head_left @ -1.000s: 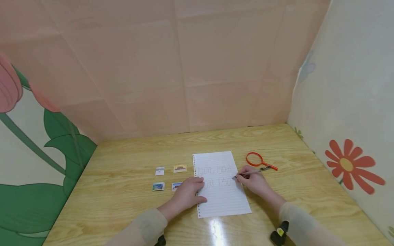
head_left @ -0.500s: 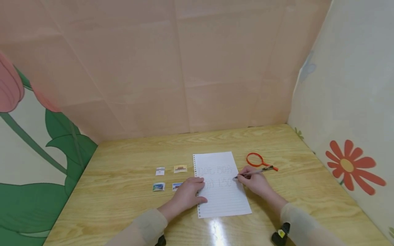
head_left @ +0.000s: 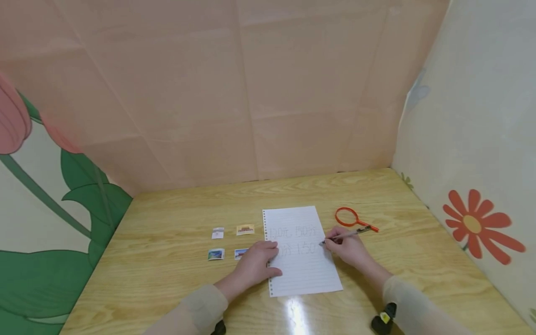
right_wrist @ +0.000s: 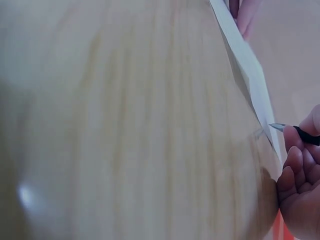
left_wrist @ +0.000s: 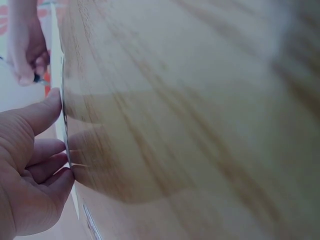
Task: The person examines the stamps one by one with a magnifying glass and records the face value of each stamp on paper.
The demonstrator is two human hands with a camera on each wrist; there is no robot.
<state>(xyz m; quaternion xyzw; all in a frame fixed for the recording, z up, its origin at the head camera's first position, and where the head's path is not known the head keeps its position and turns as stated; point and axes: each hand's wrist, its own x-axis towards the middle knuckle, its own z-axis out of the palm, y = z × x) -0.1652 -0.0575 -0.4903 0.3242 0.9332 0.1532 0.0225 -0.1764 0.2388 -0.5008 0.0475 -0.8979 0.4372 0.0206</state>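
A sheet of lined, hole-punched paper (head_left: 305, 279) lies on the table, with two rows of handwritten figures and characters across its upper half. My left hand (head_left: 256, 261) rests on the paper's left edge, fingers and thumb spread; in the left wrist view this hand (left_wrist: 35, 160) touches the sheet's rim. A pen (head_left: 351, 232) is pinched by my right hand (head_left: 346, 247) at the right edge of the sheet. Its tip is at the end of the lower row. From the right wrist, the pen's silver tip (right_wrist: 277, 127) shows close to the paper, fingers curled behind it.
Left of the paper lie small picture stamps: a pale one (head_left: 217, 233), a yellow one (head_left: 245, 229), a blue-green one (head_left: 216, 254) and one (head_left: 240, 253) partly behind my left hand. A red magnifying glass (head_left: 357, 220) lies beyond my right hand on the wooden table (head_left: 167, 260).
The pen tip and my right hand have shifted slightly to the right along the lower row. My left hand stays in place on the paper.
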